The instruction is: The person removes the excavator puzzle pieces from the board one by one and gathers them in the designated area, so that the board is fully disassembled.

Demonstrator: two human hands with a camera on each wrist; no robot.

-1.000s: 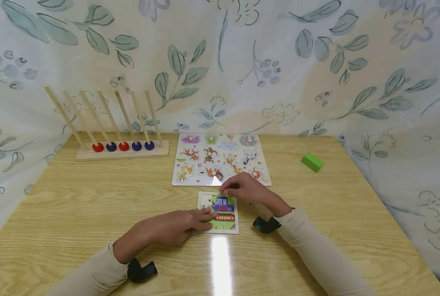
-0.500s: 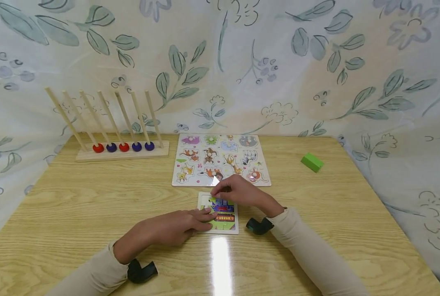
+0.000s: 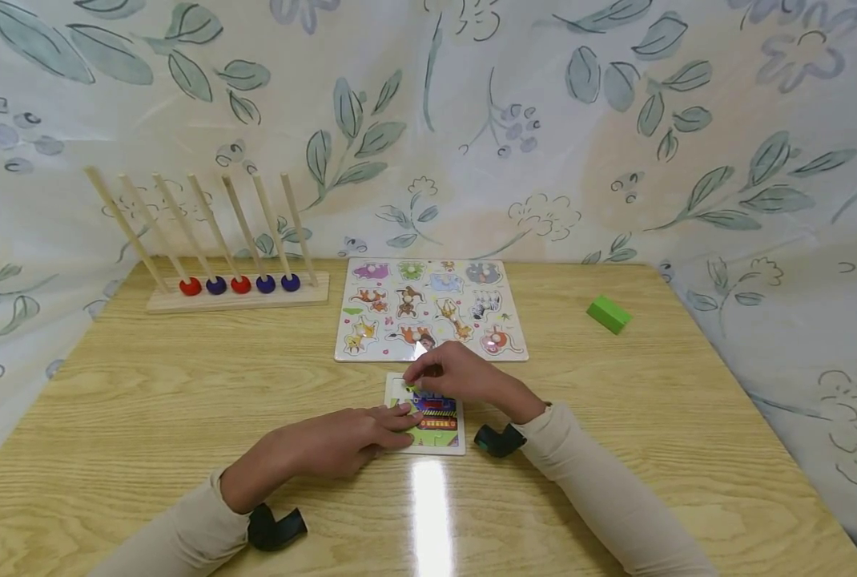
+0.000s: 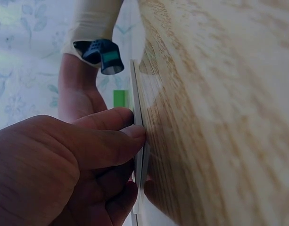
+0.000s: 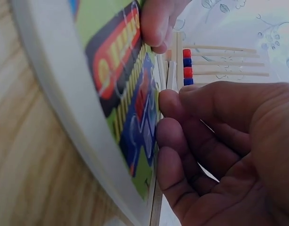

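Observation:
A small jigsaw puzzle (image 3: 439, 439) with a blue vehicle on green lies in a white frame on the table. My left hand (image 3: 345, 441) rests on its left side, fingers mostly straight and touching the surface; the left wrist view shows its thumb (image 4: 132, 132) by the board's edge. My right hand (image 3: 464, 375) is over the top of the puzzle. Its thumb and forefinger pinch a small green puzzle piece (image 3: 411, 388) near the upper left corner, beside a pale bare patch. The right wrist view shows those fingertips (image 5: 172, 101) close against the board, mostly covering the piece.
Behind the puzzle lies a larger animal peg board (image 3: 392, 353). A wooden rack (image 3: 237, 300) with upright rods and red and blue beads stands at the back left. A green block (image 3: 608, 314) sits at the right. A floral cloth (image 3: 428, 120) hangs behind the table.
My right hand has moved left along the puzzle's top edge, from its upper middle to the green piece near the upper left corner. My left hand has stayed in place.

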